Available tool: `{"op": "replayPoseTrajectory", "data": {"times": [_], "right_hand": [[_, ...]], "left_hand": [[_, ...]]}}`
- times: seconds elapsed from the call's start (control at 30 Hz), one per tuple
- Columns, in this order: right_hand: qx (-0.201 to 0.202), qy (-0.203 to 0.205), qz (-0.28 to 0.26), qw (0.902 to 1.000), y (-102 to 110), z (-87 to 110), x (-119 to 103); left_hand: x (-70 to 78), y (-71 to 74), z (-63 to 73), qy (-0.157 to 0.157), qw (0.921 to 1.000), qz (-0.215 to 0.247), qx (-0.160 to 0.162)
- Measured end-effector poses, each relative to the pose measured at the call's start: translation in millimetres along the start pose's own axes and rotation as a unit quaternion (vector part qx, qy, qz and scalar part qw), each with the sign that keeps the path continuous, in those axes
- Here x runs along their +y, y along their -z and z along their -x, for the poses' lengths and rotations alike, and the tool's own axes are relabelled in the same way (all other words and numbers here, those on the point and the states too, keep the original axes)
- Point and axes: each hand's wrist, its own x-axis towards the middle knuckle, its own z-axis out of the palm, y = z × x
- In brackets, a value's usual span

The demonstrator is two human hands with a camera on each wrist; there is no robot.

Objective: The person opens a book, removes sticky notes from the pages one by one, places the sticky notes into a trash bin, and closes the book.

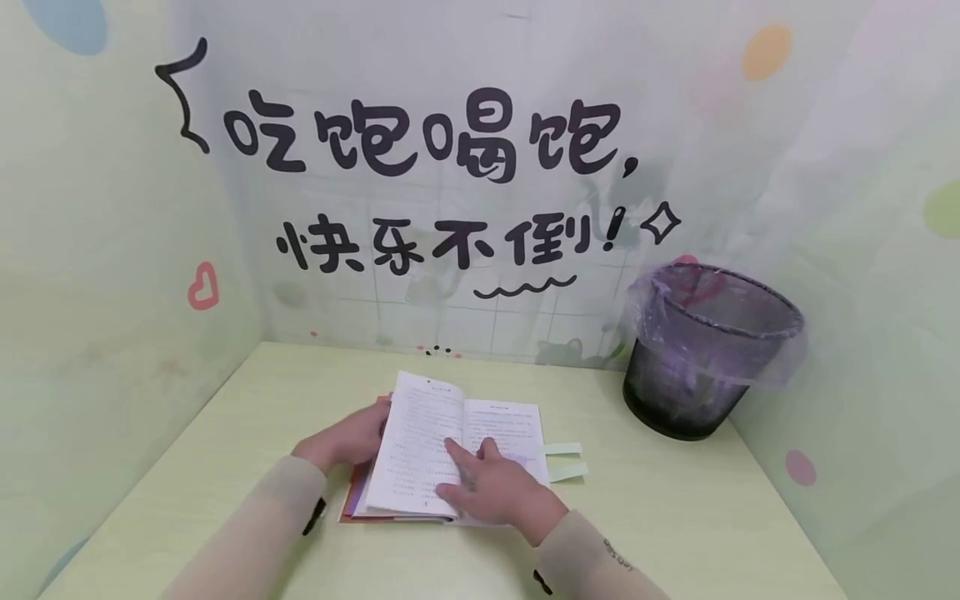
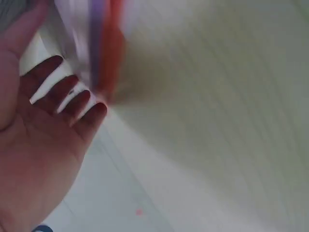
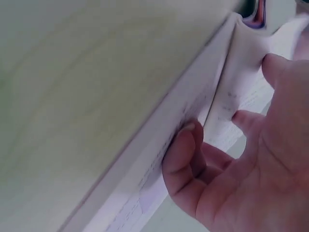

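An open book [image 1: 504, 417] with printed pages lies on the table, its orange and purple cover edges showing at the left. One page [image 1: 420, 442] on the left side stands slightly lifted and curved. At the book's left edge is my left hand [image 1: 348, 437], its fingertips partly hidden behind that page. In the left wrist view the fingers [image 2: 84, 111] extend spread along the cover edge, thumb apart. My right hand [image 1: 501, 487] lies over the middle of the book. Its index finger and thumb touch the left page, spread apart, while the other fingers [image 3: 183, 159] curl over the right page.
Two pale green page tabs [image 1: 564, 472] stick out from the book's right side. A dark waste bin [image 1: 686, 375] with a purple liner stands at the back right of the table [image 1: 600, 533]. Printed fabric walls [image 1: 450, 317] enclose the back and sides.
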Motion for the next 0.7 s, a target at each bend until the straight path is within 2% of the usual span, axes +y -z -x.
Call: {"op": "replayPoseTrajectory", "data": {"times": [0.07,0.13,0.2,0.3,0.43,0.53,0.7], "right_hand": [[0.005,-0.002,0.019,0.9998,-3,-1.4,-4],[0.009,-0.005,0.027,0.9996,-4,-1.9,-8],[0.012,-0.006,0.032,0.9994,-5,-2.2,-10],[0.013,-0.009,0.037,0.9992,-5,-2.2,-11],[0.013,-0.009,0.047,0.9987,-6,-3.6,-11],[0.015,-0.008,0.054,0.9984,-7,-4.5,-11],[0.023,-0.001,0.065,0.9976,-6,-3.3,-13]], "left_hand": [[-11.7,10.0,4.9,0.041,0.9982,-0.036,0.027],[-19.7,19.1,10.2,0.077,0.995,-0.051,0.038],[-23.0,25.4,13.8,0.093,0.9931,-0.055,0.046],[-18.2,27.6,12.5,0.079,0.9939,-0.048,0.061],[0.7,20.0,4.4,0.055,0.9953,-0.039,0.069],[17.3,9.7,-2.2,0.023,0.9982,-0.035,0.043],[41.2,-11.3,-10.6,-0.035,0.9988,-0.017,-0.027]]}}
